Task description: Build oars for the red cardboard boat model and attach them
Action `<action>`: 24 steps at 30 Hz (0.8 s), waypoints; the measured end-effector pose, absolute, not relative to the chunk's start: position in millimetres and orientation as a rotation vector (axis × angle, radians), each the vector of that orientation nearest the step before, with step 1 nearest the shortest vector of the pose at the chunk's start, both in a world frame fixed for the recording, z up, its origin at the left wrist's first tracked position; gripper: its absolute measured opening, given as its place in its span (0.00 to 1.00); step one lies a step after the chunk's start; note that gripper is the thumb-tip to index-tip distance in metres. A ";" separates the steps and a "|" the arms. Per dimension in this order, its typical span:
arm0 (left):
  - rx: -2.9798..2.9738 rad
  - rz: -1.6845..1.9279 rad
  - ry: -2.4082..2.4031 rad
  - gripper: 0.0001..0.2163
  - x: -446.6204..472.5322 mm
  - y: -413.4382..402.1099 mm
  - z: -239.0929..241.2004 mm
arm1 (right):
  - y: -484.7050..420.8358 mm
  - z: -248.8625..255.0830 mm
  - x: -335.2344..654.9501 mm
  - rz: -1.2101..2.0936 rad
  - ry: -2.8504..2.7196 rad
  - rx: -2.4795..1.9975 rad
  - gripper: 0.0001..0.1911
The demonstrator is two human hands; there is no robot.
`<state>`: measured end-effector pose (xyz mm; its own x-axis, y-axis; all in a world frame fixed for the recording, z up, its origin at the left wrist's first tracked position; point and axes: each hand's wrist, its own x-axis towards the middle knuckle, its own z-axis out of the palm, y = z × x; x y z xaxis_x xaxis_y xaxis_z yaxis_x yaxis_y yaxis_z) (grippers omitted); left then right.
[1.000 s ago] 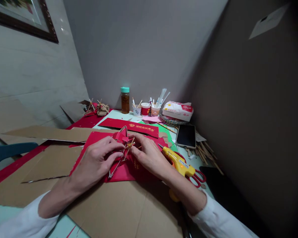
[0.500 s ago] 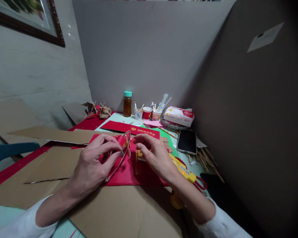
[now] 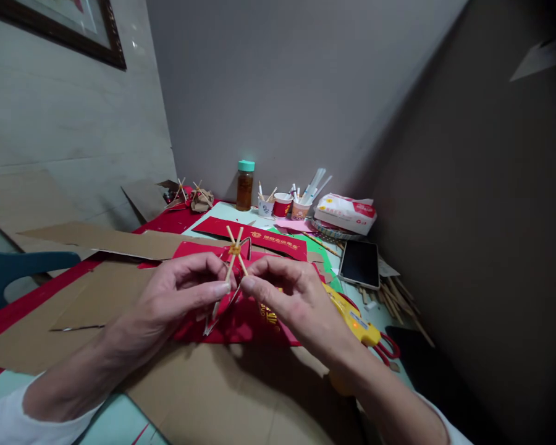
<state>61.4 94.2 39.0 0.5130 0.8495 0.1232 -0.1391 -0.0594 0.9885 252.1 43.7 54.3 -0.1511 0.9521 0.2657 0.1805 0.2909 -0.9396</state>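
Both hands are raised a little above a red paper sheet (image 3: 241,318) that lies on brown cardboard (image 3: 222,395). Between them stands a small frame of thin wooden sticks (image 3: 234,256), crossed and bound near the top with a yellow tie. My left hand (image 3: 178,293) pinches the sticks' lower part from the left with thumb and forefinger. My right hand (image 3: 290,296) pinches them from the right. The fingertips of the two hands almost meet. A cut-out red and grey cardboard piece (image 3: 220,309) lies just under the sticks.
A yellow glue gun (image 3: 359,321) and red-handled scissors (image 3: 389,346) lie right of my right wrist. Behind are a phone (image 3: 360,264), loose sticks (image 3: 398,296), a tissue pack (image 3: 345,213), small cups of pens (image 3: 285,204), a brown jar (image 3: 245,185), a red envelope (image 3: 254,238) and cardboard sheets (image 3: 102,241).
Both hands have lifted the stick frame off the red paper and turned it upright. The crossed tips now point up. The camera has shifted slightly to the left.
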 end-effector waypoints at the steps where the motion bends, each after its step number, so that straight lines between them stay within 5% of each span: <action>1: 1.350 0.891 0.669 0.05 60.9 93.4 40.1 | 43.5 55.3 252.5 0.989 -1.567 -1.080 0.08; 16: 1.139 0.777 0.689 0.14 63.4 86.5 44.9 | 37.1 62.9 254.0 1.652 -1.327 -0.999 0.14; 24: 1.124 0.682 0.646 0.11 58.4 89.1 47.7 | 40.6 57.7 253.8 1.725 -1.245 -0.912 0.14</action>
